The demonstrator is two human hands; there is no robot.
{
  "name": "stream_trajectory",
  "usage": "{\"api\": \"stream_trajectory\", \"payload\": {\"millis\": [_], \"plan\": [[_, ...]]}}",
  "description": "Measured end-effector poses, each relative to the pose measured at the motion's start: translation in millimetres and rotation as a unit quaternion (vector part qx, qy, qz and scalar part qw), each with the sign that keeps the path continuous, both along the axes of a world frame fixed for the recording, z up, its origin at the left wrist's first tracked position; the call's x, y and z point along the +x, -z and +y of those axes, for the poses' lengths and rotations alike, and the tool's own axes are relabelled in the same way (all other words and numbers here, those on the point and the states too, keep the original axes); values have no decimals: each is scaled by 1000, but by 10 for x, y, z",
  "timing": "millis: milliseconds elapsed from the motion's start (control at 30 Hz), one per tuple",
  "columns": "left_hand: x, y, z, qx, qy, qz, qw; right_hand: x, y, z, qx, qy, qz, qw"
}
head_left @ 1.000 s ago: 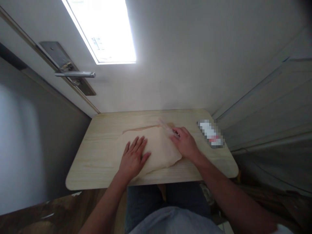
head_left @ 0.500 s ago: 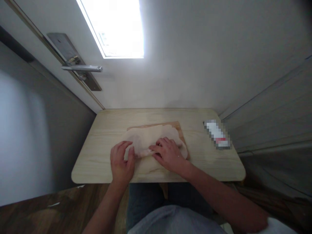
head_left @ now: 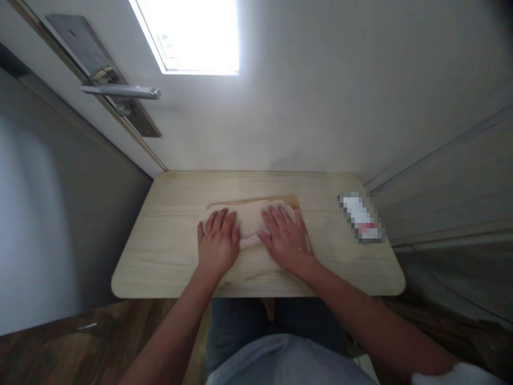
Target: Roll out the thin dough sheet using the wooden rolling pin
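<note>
A pale, cream-coloured soft sheet (head_left: 250,216), like thin cloth or dough, lies folded on a brown board (head_left: 294,201) in the middle of a light wooden table (head_left: 168,251). My left hand (head_left: 217,240) lies flat on the sheet's left part, fingers stretched forward. My right hand (head_left: 285,238) presses flat on its right part, fingers spread. Both hands hold nothing and sit side by side, a narrow strip of the sheet showing between them.
A small white and red object (head_left: 361,218), blurred out, lies near the table's right edge. A white door with a metal lever handle (head_left: 120,92) stands behind at the left. A bright window sits above. Dark wooden floor shows below the table.
Both hands went from gripping and folding the sheet's near edge to lying flat on top of it. The sheet is now more compact, folded toward the board.
</note>
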State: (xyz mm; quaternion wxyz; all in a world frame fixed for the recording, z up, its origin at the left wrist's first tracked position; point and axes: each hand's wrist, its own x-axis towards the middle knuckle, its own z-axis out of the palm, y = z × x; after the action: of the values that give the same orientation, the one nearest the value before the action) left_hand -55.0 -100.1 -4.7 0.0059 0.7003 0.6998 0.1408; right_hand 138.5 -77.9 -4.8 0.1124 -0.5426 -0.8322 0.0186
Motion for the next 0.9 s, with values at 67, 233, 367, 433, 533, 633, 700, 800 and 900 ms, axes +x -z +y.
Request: {"api": "stream_trajectory", "payload": {"millis": [67, 233, 367, 433, 533, 633, 700, 800, 900], "plan": [[-19, -12, 62, -4, 4, 0, 1000, -33, 5, 62, -1, 2, -3, 1000], [-85, -20, 260, -8, 15, 1, 1000, -115, 8, 259, -2, 13, -10, 1000], [-130, -39, 421, 1, 12, -2, 1000, -181, 15, 432, 7, 24, -5, 1000], [-146, -53, 491, 11, 6, -1, 1000, -208, 12, 509, 9, 28, 3, 1000], [-174, -66, 571, 12, 1, 7, 1000, -242, -7, 591, 3, 34, 10, 999], [-196, -53, 601, -1, 2, 4, 1000, -257, -34, 605, 7, 43, 6, 999], [-186, -28, 589, 0, 10, -16, 1000, -233, -43, 576, 13, 40, 5, 999], [-91, 10, 554, 9, 30, -55, 998, -109, -34, 509, 18, 40, 7, 999], [95, 1, 545, 1, 36, -73, 997, 97, -19, 457, 14, 51, 6, 999]]}}
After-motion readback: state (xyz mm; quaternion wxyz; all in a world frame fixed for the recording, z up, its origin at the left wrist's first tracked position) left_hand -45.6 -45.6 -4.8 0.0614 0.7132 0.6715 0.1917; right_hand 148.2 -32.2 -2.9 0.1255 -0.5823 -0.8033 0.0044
